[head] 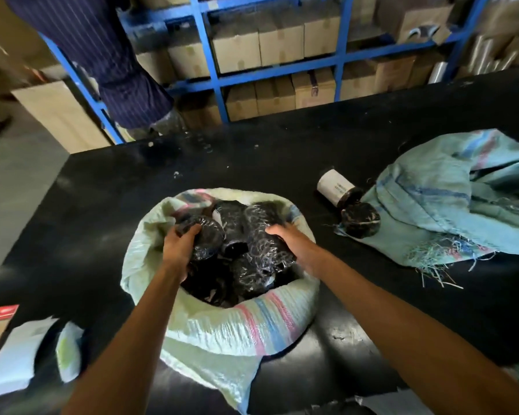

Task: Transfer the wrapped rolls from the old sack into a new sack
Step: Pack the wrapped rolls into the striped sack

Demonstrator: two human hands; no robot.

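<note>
sack mouth (243, 319) crammed with rolls (252, 232), bare table (102, 205) left

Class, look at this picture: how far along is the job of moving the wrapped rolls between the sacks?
Mostly done, it seems: the open sack is heaped with dark wrapped rolls. In hand: the left hand and right hand each rest on a roll in that pile. Left: two rolls lie on the table by the crumpled frayed sack; what remains inside it is hidden.
</note>
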